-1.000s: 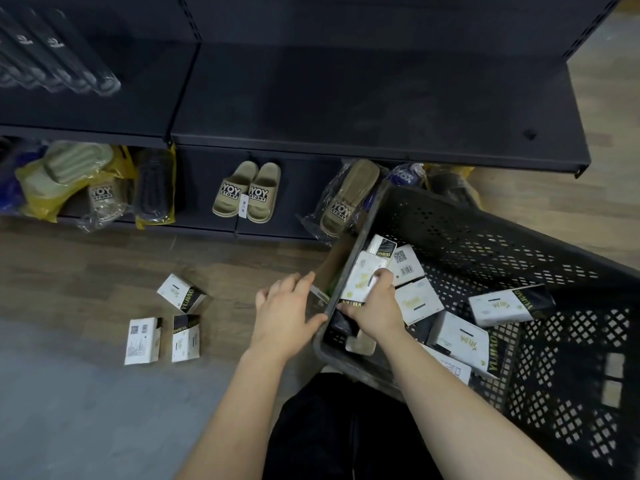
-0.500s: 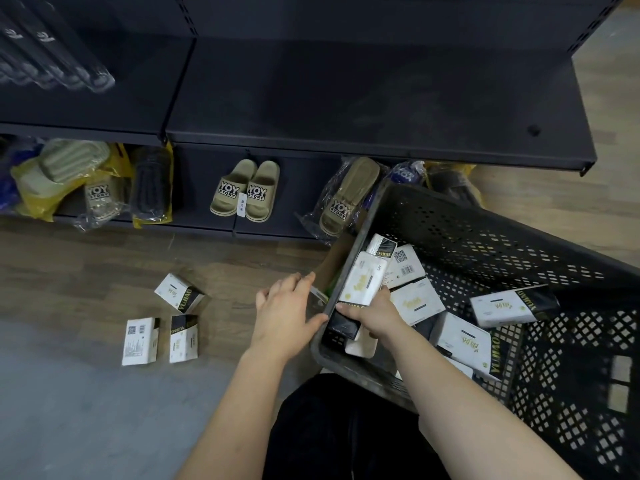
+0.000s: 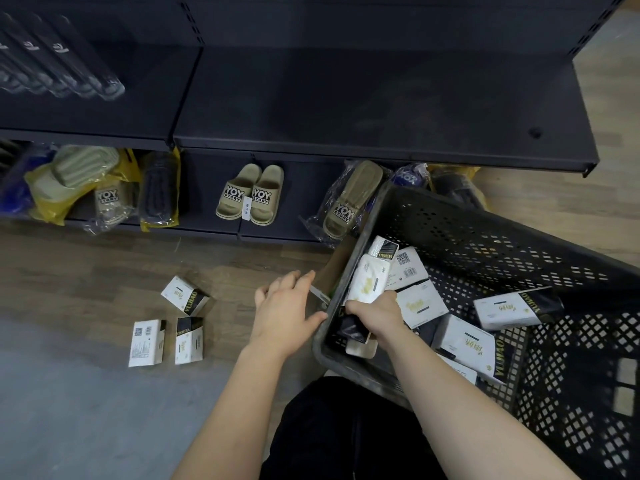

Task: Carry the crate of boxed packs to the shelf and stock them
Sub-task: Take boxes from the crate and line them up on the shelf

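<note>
A black perforated crate (image 3: 485, 244) stands at the right with several white-and-black boxed packs (image 3: 465, 342) inside. My right hand (image 3: 379, 315) is inside the crate's near left corner, shut on one white pack (image 3: 367, 284) held upright. My left hand (image 3: 287, 310) rests against the outside of the crate's left wall, fingers spread, thumb touching the rim. Three more packs (image 3: 185, 294) lie on the wooden floor to the left. The dark shelf (image 3: 346, 105) stretches across the top, bare in front of me.
Bagged and loose beige slippers (image 3: 251, 194) fill the bottom shelf under the dark shelf's edge. Clear-wrapped dark items (image 3: 69, 64) lie on the shelf at far left. A grey mat (image 3: 69, 410) covers the floor at lower left. My dark-trousered leg (image 3: 346, 434) is below the crate.
My right hand has tipped the white pack up from among the others and lifted it slightly. My left hand stays against the crate wall.
</note>
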{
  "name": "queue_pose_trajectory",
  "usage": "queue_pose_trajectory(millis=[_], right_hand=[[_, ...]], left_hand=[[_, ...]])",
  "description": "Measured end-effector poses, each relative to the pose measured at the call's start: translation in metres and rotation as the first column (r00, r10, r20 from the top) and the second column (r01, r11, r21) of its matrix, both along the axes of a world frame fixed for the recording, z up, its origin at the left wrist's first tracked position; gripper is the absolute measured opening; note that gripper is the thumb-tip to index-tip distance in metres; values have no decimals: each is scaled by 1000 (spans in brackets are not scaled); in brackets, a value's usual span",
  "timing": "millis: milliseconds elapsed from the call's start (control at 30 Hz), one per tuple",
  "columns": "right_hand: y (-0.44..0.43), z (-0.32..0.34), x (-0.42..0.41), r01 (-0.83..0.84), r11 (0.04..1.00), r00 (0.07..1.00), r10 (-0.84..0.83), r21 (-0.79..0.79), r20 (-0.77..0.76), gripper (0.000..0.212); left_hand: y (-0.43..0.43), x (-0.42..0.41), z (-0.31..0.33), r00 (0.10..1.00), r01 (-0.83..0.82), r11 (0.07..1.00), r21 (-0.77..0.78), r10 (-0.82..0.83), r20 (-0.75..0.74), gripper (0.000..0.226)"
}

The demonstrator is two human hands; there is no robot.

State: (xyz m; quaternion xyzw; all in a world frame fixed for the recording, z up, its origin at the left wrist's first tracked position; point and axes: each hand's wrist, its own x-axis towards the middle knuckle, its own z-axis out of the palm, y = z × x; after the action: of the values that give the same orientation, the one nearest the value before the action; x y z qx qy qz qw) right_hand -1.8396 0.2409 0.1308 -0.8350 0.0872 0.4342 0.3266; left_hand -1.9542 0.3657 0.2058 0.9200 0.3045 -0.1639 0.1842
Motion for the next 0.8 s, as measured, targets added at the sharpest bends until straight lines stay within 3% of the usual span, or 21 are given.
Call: queue_pose_trajectory(millis=[400,667,800], right_hand=[[-18,56,14,-173,980,983,179,-101,49,69],[-37,151,45,-139,990,982,133,35,133,56],[-42,210,66,-110,989,979,91,100,181,64]], left_hand=[[-10,12,40,1000,16,1000,-6,-16,10,74],[-32,44,111,993,97,995,0,-97,73,74],[-41,69,153,981,139,989,42,-144,134,73]])
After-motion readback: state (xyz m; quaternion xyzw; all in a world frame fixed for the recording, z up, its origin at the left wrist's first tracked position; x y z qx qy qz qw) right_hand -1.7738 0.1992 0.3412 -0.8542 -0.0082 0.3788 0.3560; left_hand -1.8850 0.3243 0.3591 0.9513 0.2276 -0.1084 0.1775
